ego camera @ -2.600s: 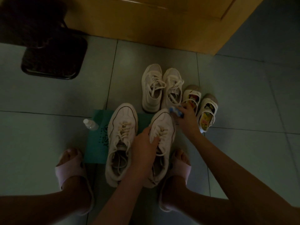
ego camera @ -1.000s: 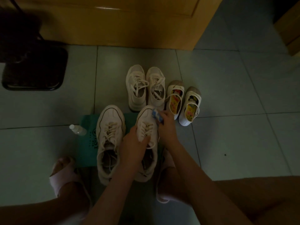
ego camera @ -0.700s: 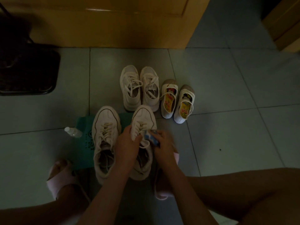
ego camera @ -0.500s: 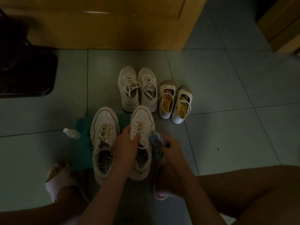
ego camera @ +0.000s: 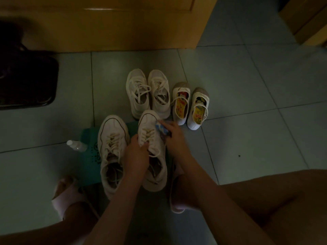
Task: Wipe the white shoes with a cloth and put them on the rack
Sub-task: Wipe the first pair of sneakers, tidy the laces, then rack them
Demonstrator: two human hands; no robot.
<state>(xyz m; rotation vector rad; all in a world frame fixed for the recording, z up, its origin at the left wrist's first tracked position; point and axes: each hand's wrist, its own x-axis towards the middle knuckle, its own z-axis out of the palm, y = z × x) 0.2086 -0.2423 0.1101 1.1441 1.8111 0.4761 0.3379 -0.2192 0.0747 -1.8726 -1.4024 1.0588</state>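
Cloth (ego camera: 161, 130) pinched in right hand (ego camera: 175, 137), left hand (ego camera: 135, 153) clasping sneaker (ego camera: 149, 122)

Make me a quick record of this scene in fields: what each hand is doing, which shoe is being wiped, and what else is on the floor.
left hand: grips the held sneaker at its laces
right hand: presses a blue cloth against that sneaker's toe side
other sneaker: beside it, on the green mat
bottle: at the mat's left edge
further shoes: white pair and small pair, on the floor
rack: not in view
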